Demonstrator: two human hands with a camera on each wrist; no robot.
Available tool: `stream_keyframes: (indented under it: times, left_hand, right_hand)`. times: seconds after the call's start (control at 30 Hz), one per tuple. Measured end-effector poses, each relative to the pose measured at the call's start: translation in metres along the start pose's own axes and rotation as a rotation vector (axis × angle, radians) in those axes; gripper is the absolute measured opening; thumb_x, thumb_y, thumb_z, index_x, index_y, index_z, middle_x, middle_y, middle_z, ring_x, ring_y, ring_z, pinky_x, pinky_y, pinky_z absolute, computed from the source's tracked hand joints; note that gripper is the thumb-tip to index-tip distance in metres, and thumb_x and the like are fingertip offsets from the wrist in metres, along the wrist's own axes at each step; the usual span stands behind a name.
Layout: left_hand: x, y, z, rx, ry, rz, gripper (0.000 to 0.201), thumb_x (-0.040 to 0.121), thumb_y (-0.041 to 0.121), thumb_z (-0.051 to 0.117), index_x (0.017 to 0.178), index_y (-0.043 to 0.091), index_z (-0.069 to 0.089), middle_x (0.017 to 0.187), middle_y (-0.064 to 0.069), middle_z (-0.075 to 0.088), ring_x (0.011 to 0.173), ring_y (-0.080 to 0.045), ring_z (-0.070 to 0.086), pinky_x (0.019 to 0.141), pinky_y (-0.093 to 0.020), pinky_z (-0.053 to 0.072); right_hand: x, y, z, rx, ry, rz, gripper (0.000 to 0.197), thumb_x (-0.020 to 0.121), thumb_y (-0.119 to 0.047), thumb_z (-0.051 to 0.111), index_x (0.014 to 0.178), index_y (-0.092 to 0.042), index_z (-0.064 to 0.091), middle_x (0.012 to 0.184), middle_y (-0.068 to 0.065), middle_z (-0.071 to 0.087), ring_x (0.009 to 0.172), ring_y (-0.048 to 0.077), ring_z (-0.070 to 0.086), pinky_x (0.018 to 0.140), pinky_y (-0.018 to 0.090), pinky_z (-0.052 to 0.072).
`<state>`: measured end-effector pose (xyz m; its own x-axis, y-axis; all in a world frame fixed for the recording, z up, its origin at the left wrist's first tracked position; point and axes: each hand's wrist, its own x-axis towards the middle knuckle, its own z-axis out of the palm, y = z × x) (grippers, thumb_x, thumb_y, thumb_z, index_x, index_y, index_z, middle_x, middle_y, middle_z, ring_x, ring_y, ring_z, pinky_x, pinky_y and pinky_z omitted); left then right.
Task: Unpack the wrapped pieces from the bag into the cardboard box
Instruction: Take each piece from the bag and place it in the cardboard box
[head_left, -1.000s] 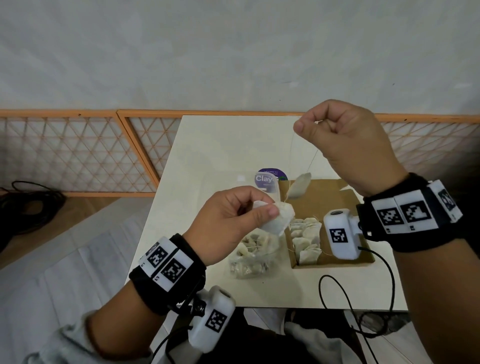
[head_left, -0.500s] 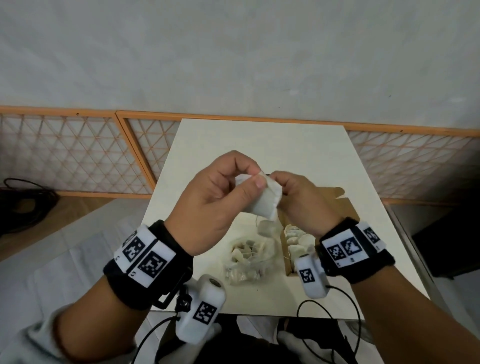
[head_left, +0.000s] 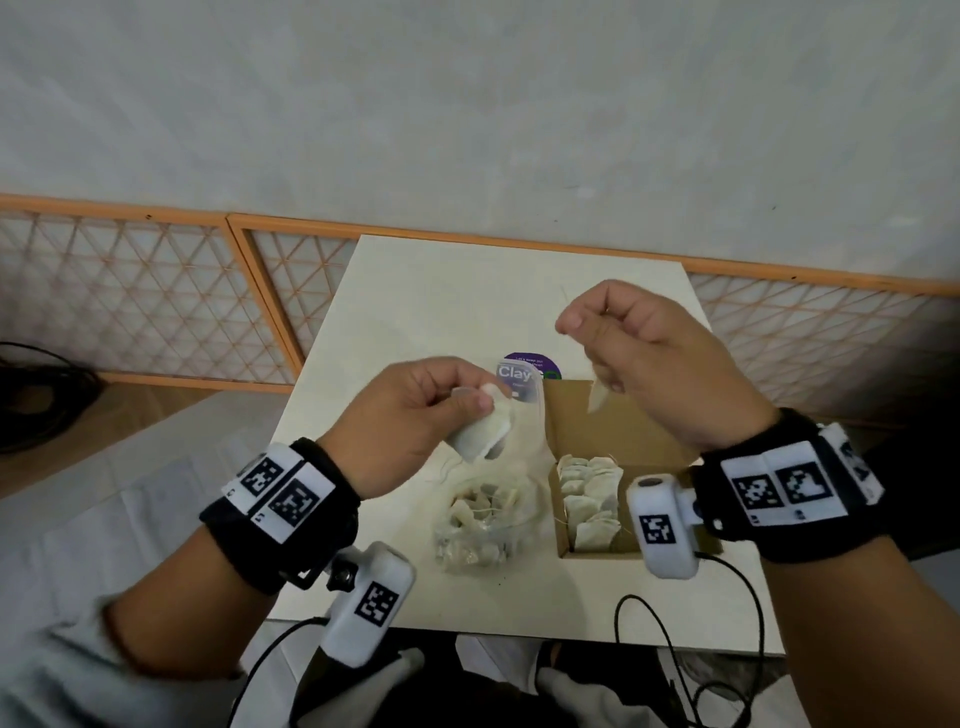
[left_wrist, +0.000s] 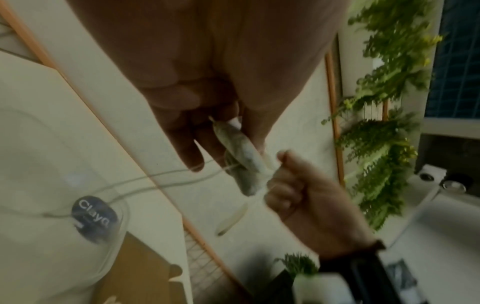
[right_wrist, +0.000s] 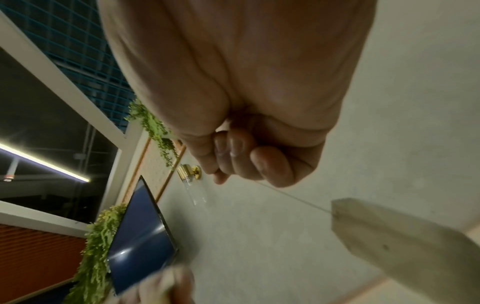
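Piece: a white wrapped piece (head_left: 480, 434) is being held above the table, up and left of the box; the left wrist view is showing it edge-on and blurred (left_wrist: 240, 156).
Left hand: the left hand (head_left: 410, 426) is pinching the piece between thumb and curled fingers (left_wrist: 187, 144); the palm is filling much of its own wrist view.
Right hand: the right hand (head_left: 644, 358) is hovering over the box's far end, fingers curled into a fist, thumb and forefinger pinching a thin thread (right_wrist: 293, 197); where the thread is ending is hard to make out.
Tag: a pale paper tag (head_left: 600, 397) is dangling under the right hand, cut off by the frame edge in the right wrist view (right_wrist: 405, 242).
Box: the cardboard box (head_left: 613, 431) is lying open on the table, pieces (head_left: 589, 493) lining its left side; its near right corner is hidden by the right wrist camera.
Bag: the clear bag (head_left: 483, 514) is sitting just left of the box, its contents blurred.
Jar: a clear jar (head_left: 522, 387) labelled "Clay" is standing beyond the bag, partly hidden by the held piece.
Table: the pale table (head_left: 441, 291) is carrying box, bag and jar.
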<state>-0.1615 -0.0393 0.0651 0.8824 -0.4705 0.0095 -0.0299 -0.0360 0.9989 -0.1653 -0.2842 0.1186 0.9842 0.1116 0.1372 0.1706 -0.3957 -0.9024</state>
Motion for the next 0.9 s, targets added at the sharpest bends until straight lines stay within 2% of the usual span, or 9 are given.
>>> stream_keyframes:
  times: [0.1,0.2,0.27,0.33,0.43,0.53,0.67,0.77,0.9]
  left_hand:
    - [0.002,-0.006,0.012,0.085,-0.079,-0.017,0.014,0.099,0.012,0.063,0.106,0.003,0.071,0.108,-0.015,0.074,0.092,-0.019,0.072,0.081,-0.029,0.056]
    - [0.005,-0.003,0.021,0.207,-0.114,0.046,0.011,0.100,0.015,0.066,0.100,0.016,0.076,0.140,0.008,0.061,0.133,-0.002,0.055,0.108,-0.037,0.048]
    - [0.006,0.003,0.025,0.153,-0.149,0.046,0.010,0.096,0.017,0.067,0.098,0.015,0.076,0.150,0.014,0.053,0.142,0.002,0.045,0.117,-0.045,0.040]
    - [0.005,0.009,0.027,0.062,-0.181,0.047,0.010,0.089,0.015,0.066,0.091,0.011,0.075,0.149,0.011,0.057,0.145,0.002,0.042,0.118,-0.044,0.037]
    - [0.002,0.016,0.033,-0.035,-0.224,0.049,0.009,0.084,0.014,0.066,0.087,0.006,0.069,0.144,0.002,0.063,0.140,-0.005,0.051,0.108,-0.041,0.045]
    - [0.000,0.017,0.040,-0.061,-0.236,0.087,0.011,0.084,0.015,0.067,0.087,0.005,0.070,0.133,-0.005,0.069,0.133,-0.013,0.058,0.098,-0.044,0.047]
    - [-0.002,0.021,0.047,-0.108,-0.243,0.139,0.008,0.092,-0.002,0.060,0.093,-0.008,0.065,0.119,-0.008,0.075,0.135,-0.014,0.058,0.104,-0.051,0.051]
    - [-0.005,0.024,0.048,-0.150,-0.223,0.115,0.009,0.093,0.002,0.060,0.094,-0.005,0.066,0.101,-0.007,0.075,0.093,-0.015,0.074,0.080,-0.032,0.057]
    - [-0.006,0.021,0.046,-0.114,-0.169,0.122,0.017,0.090,0.017,0.069,0.095,0.000,0.072,0.091,-0.015,0.074,0.078,-0.031,0.069,0.078,-0.044,0.053]
  right_hand:
    - [-0.002,-0.022,-0.012,0.035,0.034,-0.040,0.015,0.105,-0.027,0.062,0.095,-0.019,0.070,0.060,-0.006,0.045,0.057,0.018,0.037,0.059,0.034,0.032]
    - [-0.004,-0.038,-0.020,0.124,0.030,-0.060,0.017,0.106,-0.021,0.060,0.095,-0.011,0.069,0.062,0.002,0.040,0.058,0.021,0.030,0.057,0.039,0.024]
    - [-0.006,-0.047,-0.021,0.193,-0.015,-0.068,0.017,0.106,-0.018,0.058,0.095,-0.010,0.068,0.061,0.002,0.037,0.056,0.019,0.027,0.056,0.039,0.023]
    - [-0.008,-0.053,-0.020,0.261,-0.073,-0.077,0.017,0.106,-0.018,0.057,0.096,-0.010,0.067,0.059,-0.001,0.035,0.053,0.018,0.026,0.054,0.033,0.034]
    - [-0.011,-0.062,-0.016,0.367,-0.131,-0.067,0.015,0.102,-0.022,0.058,0.095,-0.011,0.067,0.058,-0.003,0.033,0.053,0.020,0.024,0.060,0.036,0.051]
    - [-0.014,-0.067,-0.012,0.422,-0.138,-0.050,0.016,0.098,-0.024,0.060,0.096,-0.009,0.066,0.057,-0.003,0.032,0.052,0.018,0.025,0.066,0.039,0.058]
    - [-0.018,-0.072,-0.011,0.430,-0.128,-0.047,0.016,0.098,-0.023,0.061,0.096,-0.009,0.066,0.059,0.000,0.031,0.053,0.018,0.027,0.073,0.043,0.060]
    - [-0.019,-0.074,-0.012,0.432,-0.107,-0.066,0.015,0.098,-0.022,0.060,0.095,-0.009,0.067,0.058,0.000,0.031,0.052,0.018,0.027,0.073,0.042,0.060]
    - [-0.018,-0.073,-0.013,0.429,-0.066,-0.072,0.015,0.104,-0.015,0.056,0.095,-0.008,0.066,0.058,-0.001,0.032,0.052,0.018,0.029,0.073,0.042,0.060]
